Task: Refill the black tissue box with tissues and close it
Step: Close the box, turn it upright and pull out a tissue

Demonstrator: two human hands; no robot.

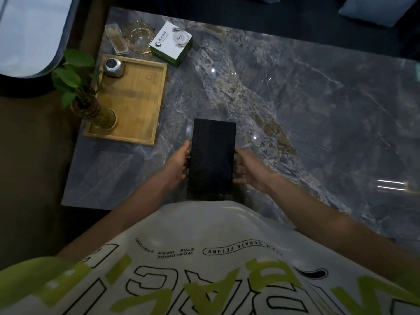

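The black tissue box (212, 155) is a long textured rectangle held over the near part of the grey marble table (306, 110), with a plain closed face turned up. My left hand (179, 163) grips its left long side, thumb on the edge. My right hand (246, 168) grips the right long side, fingers curled under it. No opening shows on the box. A white and green tissue pack (171, 44) lies at the far left of the table, apart from both hands.
A wooden tray (136, 103) at the table's left holds a small metal tin (114, 67) and a glass vase with a green plant (91, 105). Behind it stand a glass ashtray (138, 38) and a clear box (116, 38). Dark sofa with a cushion (375, 7) beyond.
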